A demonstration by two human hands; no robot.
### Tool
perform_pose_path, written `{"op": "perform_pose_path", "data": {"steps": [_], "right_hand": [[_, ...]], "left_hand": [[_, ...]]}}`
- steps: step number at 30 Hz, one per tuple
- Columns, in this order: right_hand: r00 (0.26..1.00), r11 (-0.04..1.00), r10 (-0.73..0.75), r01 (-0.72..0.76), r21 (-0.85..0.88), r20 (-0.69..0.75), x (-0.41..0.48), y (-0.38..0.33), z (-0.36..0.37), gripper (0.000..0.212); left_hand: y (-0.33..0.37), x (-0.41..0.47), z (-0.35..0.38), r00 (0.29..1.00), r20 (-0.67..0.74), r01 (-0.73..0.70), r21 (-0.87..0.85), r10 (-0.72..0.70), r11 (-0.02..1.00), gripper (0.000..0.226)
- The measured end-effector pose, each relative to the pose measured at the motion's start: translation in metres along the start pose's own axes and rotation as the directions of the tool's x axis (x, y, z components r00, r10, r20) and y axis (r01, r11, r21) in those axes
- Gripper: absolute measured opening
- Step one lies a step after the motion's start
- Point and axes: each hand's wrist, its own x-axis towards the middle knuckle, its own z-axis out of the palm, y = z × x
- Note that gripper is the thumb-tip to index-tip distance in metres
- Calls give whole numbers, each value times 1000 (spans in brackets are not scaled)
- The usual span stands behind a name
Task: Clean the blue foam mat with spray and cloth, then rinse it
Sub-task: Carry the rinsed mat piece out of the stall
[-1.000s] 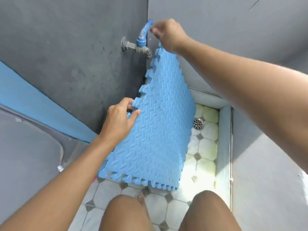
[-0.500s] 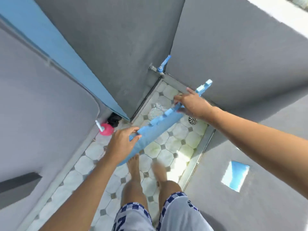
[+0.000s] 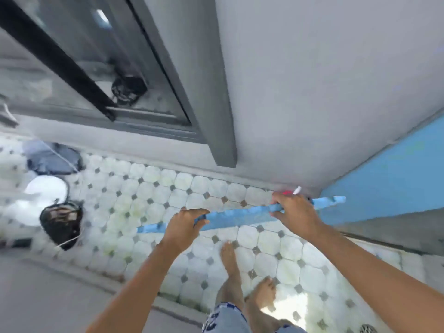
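On the far left of the tiled floor [image 3: 149, 188] lie a dark bundle [image 3: 54, 157], a white round object [image 3: 45, 191] and a black net-like item [image 3: 61, 222], all too blurred to name with certainty.

Moving right, the person's left hand [image 3: 185, 224] pinches the blue foam mat [image 3: 240, 217] between thumb and curled fingers, a little in from its left end. The mat is seen edge-on, held roughly level in the air above the tiles and well clear of them, sloping slightly upward to the right.

Further right, the right hand [image 3: 294, 212] has its grip closed over the mat's upper edge, fingers wrapped across it. The mat's right end pokes out past this hand toward the blue wall panel [image 3: 396, 174]. Just beyond the right hand, a small pink and white object [image 3: 292, 191] sits at the foot of the grey wall [image 3: 312, 92]; it may be the spray bottle, though that is unclear. Bare feet [image 3: 240, 280] stand beneath.

The step appears to be carrying the mat to a new spot. Foam this thin will sag and flap, so keeping both grips firm and spread apart should keep it flat. On possibly wet tiles, slow footing seems wise, as does steering clear of the clutter on the left.
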Motion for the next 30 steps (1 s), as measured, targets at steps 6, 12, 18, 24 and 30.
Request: {"op": "perform_pose_path", "data": {"steps": [6, 12, 18, 24, 30], "right_hand": [[913, 925, -355, 374, -63, 199, 106, -139, 50, 15], [745, 782, -494, 606, -146, 448, 170, -257, 140, 19], [652, 702, -471, 685, -195, 594, 236, -332, 232, 28], [668, 693, -475, 685, -224, 573, 320, -381, 286, 17], [478, 588, -359, 782, -204, 802, 384, -445, 307, 32]], "left_hand": [[-123, -75, -7, 899, -218, 341, -194, -379, 920, 22], [-228, -129, 26, 759, -255, 499, -364, -599, 786, 24], [-312, -116, 63, 647, -175, 575, -528, -743, 625, 26], [-396, -60, 62, 634, -212, 568, -526, -744, 633, 24], [-463, -43, 44, 711, -153, 545, -497, -686, 675, 19]]}}
